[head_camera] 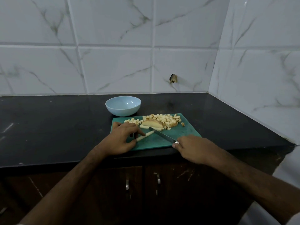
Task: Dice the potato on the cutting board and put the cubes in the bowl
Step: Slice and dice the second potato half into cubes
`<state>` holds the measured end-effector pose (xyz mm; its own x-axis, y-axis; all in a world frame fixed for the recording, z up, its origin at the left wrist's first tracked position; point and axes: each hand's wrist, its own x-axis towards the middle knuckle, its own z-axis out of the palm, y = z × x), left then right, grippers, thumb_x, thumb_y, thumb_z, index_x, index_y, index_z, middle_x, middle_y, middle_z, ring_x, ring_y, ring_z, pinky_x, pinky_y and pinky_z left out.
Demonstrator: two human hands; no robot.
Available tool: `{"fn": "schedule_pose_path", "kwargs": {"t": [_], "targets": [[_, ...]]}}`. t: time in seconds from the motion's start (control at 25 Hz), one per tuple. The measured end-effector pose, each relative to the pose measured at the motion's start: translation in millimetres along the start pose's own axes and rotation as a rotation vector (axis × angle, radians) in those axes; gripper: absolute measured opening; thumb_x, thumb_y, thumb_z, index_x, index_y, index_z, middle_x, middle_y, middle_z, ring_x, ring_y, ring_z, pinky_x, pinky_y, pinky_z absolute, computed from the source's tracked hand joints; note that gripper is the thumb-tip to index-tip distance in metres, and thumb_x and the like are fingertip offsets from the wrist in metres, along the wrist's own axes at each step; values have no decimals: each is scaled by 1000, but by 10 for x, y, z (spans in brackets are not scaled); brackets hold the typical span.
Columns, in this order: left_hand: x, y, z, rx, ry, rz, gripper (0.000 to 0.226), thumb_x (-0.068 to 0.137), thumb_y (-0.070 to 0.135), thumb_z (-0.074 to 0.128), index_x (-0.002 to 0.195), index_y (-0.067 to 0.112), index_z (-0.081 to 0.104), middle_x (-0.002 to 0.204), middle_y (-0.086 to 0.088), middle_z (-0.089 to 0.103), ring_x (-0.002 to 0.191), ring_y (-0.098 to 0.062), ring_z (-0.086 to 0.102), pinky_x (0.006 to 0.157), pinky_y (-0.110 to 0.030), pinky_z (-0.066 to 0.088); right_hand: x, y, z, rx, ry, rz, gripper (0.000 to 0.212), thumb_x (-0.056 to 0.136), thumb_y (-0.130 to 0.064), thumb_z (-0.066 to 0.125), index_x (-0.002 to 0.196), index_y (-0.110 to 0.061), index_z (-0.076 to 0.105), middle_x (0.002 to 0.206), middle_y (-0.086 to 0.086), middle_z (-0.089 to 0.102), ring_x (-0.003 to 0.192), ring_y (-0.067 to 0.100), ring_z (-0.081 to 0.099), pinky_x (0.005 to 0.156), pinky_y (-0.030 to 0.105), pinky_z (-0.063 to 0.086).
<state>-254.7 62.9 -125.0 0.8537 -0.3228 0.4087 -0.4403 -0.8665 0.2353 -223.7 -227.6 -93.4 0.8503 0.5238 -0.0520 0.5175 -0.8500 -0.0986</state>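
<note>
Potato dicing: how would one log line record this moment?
left hand: holds potato strip | right hand: knife on strip | cubes: on board | bowl: empty

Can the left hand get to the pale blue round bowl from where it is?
Probably yes. The left hand holds a potato stick on the green cutting board; the pale blue round bowl stands just past the board's far edge, with nothing upright between. It would have to let go of the stick first.

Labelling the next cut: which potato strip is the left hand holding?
The potato strip nearest the board's front edge, pinched by the left hand, knife at its far end. The other strip lies untouched beside the slices.
</note>
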Motion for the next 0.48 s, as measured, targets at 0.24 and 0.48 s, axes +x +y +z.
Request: {"fn": "schedule_pose_path", "kwargs": {"t": [0.24, 0.48], "targets": [[-4, 7, -12, 5, -11, 3, 32, 86, 39, 53, 116, 37, 64, 96, 21, 52, 101, 0, 48, 94, -35, 24, -30, -30, -48, 20, 53, -12, 42, 109, -49, 32, 88, -21, 55, 86, 0, 60, 75, 12, 57, 61, 30, 39], [-1, 6, -7, 3, -13, -2, 32, 86, 39, 53, 116, 37, 64, 95, 22, 52, 101, 0, 48, 95, -36, 25, -24, -72, 31, -6, -4, -11, 40, 107, -51, 34, 93, -21, 57, 88, -2, 60, 78, 12, 58, 65, 33, 42]]}}
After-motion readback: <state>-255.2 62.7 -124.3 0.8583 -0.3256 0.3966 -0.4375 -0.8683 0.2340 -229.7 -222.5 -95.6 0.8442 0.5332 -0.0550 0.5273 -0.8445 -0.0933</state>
